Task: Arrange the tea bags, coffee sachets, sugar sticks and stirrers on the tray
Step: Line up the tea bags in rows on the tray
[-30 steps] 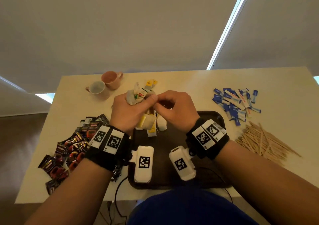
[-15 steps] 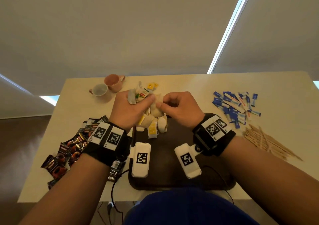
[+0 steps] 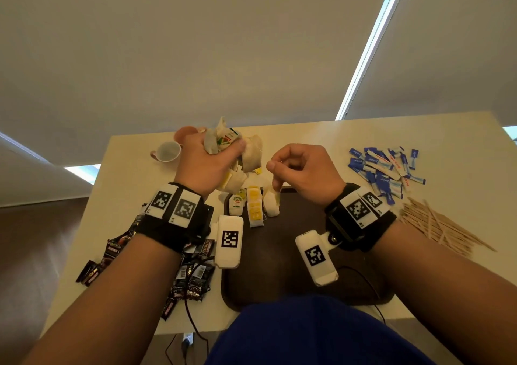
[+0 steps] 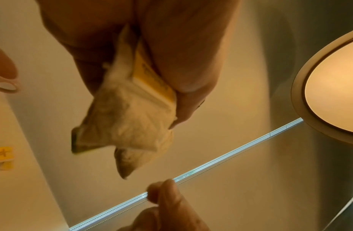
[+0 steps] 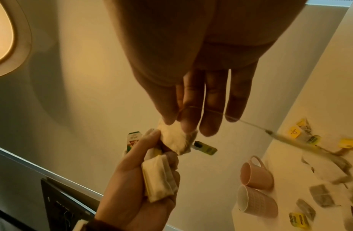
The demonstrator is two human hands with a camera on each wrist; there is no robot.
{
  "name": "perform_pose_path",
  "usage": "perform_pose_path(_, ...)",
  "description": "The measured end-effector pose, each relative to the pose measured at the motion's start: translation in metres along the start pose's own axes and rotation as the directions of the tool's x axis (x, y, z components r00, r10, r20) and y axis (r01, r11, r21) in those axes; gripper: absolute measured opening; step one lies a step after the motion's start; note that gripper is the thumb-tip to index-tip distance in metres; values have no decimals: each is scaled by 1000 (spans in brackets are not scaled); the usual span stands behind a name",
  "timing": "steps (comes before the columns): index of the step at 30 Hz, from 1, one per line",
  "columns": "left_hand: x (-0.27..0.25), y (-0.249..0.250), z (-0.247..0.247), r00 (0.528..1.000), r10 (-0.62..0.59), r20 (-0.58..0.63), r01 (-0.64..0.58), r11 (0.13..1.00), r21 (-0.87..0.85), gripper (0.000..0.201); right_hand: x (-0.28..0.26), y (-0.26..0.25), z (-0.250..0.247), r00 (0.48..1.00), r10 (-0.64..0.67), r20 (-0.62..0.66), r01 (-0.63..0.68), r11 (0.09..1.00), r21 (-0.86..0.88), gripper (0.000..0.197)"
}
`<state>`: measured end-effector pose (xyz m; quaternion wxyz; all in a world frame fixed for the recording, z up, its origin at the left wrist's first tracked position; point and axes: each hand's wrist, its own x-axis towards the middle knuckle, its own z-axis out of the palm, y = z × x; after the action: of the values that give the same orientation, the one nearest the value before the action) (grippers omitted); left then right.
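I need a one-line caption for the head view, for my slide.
Left hand grips a bunch of tea bags; right hand pinches a string above the tray.

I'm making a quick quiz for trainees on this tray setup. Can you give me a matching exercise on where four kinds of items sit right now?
Things:
1. coffee sachets
2. sugar sticks
3. stirrers
4. bunch of tea bags

Places:
a. gripped in the left hand
b. on the table's far right, past the tray
c. on the table's near right
d. on the table left of the tray

Pairs: 1-d, 2-b, 3-c, 4-a
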<state>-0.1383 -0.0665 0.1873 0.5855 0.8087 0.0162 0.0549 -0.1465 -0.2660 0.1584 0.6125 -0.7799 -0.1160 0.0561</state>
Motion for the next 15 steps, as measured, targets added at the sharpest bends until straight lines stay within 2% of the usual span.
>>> perform_pose_path(3,5,4,2,999,-37,-5,36,998,-55,20,-3,3,5,992,57,109,-65,995,70,15)
perform_pose_path(5,8,8,4,999,-49,22,51,995,-85,13,-4,6,7,973,109,201,-143,976,165,17)
perform_pose_path(8,12,11,6,996,-83,43,87,990,-110,5,-5,10,10,939,141,315,-216,952,216,18)
perform_pose_path(11,17,10,8,992,-113,61,120,985,-127,7,-8,16,12,913,143,383,-245,941,232,18)
perform_pose_path(13,18,10,8,989,-128,71,137,981,-138,7,-10,21,11,887,196,418,-317,917,242,18)
perform_pose_path(15,19,11,9,988,-137,74,147,978,-147,5,-12,25,10,855,260,448,-391,891,229,30)
